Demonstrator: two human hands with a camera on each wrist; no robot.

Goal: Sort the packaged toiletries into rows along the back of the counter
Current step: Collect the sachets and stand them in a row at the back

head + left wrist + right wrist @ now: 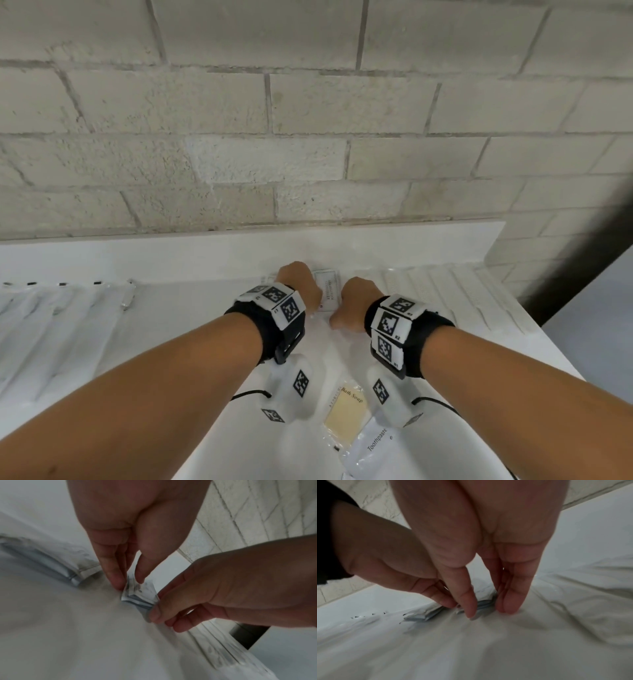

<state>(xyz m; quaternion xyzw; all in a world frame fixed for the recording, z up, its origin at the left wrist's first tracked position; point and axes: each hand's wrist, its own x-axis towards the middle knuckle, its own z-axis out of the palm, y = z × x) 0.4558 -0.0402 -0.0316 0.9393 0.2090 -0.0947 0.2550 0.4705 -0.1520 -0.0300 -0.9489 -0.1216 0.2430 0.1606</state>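
At the centre of the head view, against the back of the white bench (212, 260), both hands work a small stack of flat white packets (327, 289). Left hand (299, 286) pinches its left edge; right hand (356, 303) pinches the right. Bath soap (346, 416) and toothpaste sachet (371, 445) lie lower centre.

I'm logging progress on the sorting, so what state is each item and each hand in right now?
Left hand: pinches the left edge of the small packet stack.
Right hand: fingers curled on the stack's right edge.
Small packet stack: lying at the counter's back, held between both hands.
Bath soap packet: flat, sealed, unsorted at the front.
Toothpaste packet: flat at the front, beside the soap.
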